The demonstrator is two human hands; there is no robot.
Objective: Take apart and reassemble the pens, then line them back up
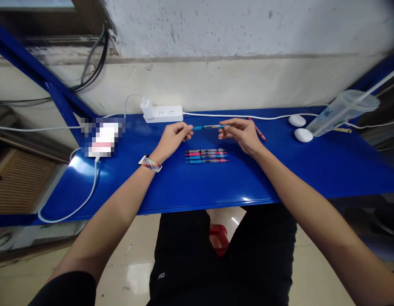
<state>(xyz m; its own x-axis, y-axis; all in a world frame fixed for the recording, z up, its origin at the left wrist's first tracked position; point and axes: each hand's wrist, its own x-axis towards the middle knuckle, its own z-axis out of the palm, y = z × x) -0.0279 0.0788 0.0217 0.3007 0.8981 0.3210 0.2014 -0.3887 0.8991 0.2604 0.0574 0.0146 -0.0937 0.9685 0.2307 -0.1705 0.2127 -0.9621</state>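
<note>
Between my two hands a pen [211, 126] with a blue grip and a clear barrel is held level above the blue table. My left hand [175, 137] pinches its blue end. The other end sits between the thumb and fingers of my right hand [240, 134]. Just below, several pens [206, 156] lie side by side in a row, with black, red and blue grips. A red pen [260, 132] rests on the table behind my right hand, partly covered by it.
A white power strip [167, 114] stands against the wall on the blue table [197, 191]. Two white round objects [297, 120] and a clear plastic container [339, 111] are at the right. At the left lies a blurred-out device [104, 138] with a white cable.
</note>
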